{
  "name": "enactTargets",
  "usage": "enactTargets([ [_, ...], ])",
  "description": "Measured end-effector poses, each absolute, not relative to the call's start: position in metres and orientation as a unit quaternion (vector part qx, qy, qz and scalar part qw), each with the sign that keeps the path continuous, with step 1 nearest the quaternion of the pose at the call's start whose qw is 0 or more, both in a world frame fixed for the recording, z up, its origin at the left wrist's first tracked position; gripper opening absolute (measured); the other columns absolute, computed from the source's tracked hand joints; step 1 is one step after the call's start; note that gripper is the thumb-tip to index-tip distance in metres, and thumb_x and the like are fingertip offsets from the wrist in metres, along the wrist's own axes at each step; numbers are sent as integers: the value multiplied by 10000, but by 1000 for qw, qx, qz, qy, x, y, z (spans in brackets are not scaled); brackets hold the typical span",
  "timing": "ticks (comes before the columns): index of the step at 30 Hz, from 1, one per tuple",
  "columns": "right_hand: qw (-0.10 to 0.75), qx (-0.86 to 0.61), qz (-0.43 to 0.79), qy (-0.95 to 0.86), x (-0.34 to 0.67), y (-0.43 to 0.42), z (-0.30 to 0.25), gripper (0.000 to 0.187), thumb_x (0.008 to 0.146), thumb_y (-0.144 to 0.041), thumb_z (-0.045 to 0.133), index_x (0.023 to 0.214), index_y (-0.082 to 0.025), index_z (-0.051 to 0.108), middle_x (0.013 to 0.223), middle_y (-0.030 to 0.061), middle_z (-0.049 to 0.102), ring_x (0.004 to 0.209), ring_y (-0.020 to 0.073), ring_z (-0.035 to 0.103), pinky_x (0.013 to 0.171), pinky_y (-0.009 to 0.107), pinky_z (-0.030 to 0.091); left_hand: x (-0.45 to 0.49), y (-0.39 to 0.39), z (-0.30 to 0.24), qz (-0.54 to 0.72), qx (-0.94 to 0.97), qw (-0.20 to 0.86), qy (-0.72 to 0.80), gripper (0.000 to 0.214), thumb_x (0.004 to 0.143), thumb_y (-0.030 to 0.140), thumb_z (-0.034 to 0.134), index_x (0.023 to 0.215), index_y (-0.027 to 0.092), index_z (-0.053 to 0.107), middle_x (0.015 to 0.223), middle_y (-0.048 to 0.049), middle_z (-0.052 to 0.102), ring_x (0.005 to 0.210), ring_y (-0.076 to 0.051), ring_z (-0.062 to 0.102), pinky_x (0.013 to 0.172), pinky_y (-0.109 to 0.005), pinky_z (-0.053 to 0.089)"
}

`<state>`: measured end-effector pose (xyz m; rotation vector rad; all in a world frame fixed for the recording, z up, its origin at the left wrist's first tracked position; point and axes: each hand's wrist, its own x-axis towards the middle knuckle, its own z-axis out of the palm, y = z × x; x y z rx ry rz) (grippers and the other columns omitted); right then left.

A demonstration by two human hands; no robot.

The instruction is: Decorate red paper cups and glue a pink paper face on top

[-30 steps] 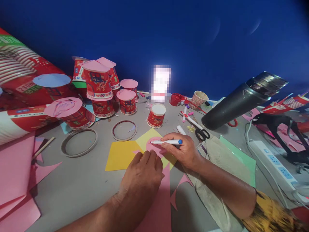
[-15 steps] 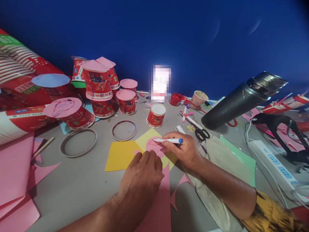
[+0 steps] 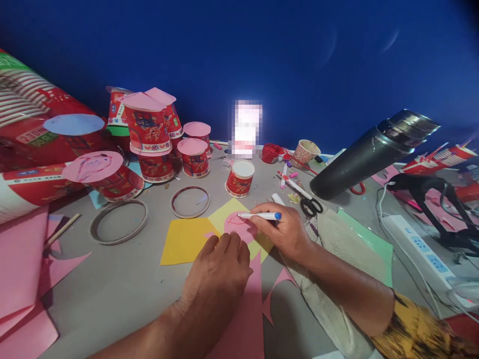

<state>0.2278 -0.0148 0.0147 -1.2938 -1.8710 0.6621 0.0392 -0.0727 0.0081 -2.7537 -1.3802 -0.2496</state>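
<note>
A small pink paper disc (image 3: 245,231) with a curved red line on it lies on pale yellow paper (image 3: 225,211). My right hand (image 3: 286,230) grips a white marker pen (image 3: 266,216) with a blue end, its tip at the upper part of the disc. My left hand (image 3: 219,269) rests with bent fingers on the disc's lower left edge and holds it down; its fingertips are partly hidden. Beneath that hand runs a long pink sheet (image 3: 250,306). A deeper yellow sheet (image 3: 183,243) lies to the left.
A red paper cup (image 3: 239,180) stands beyond the disc. Cups with pink paper tops (image 3: 151,122) are stacked at the left, near two tape rings (image 3: 119,223). Scissors (image 3: 310,206), a leaning black flask (image 3: 352,162) and a power strip (image 3: 419,247) are at the right.
The whole view has shifted slightly. Both hands keep nearly the same place over the disc, with the marker still at its red line.
</note>
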Motion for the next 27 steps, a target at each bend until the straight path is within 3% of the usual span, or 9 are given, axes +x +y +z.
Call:
enactTargets([
  [27,375,-520,231,-732,225,-11,17,157,940,-335,690,868,-243,795,849,28,819,762,192,747,755,283,552,41,-72,12,-81,-892,35,-444,138,857,212,818,937,133,739,925,-109,733,851,-318,700,757,-458,578],
])
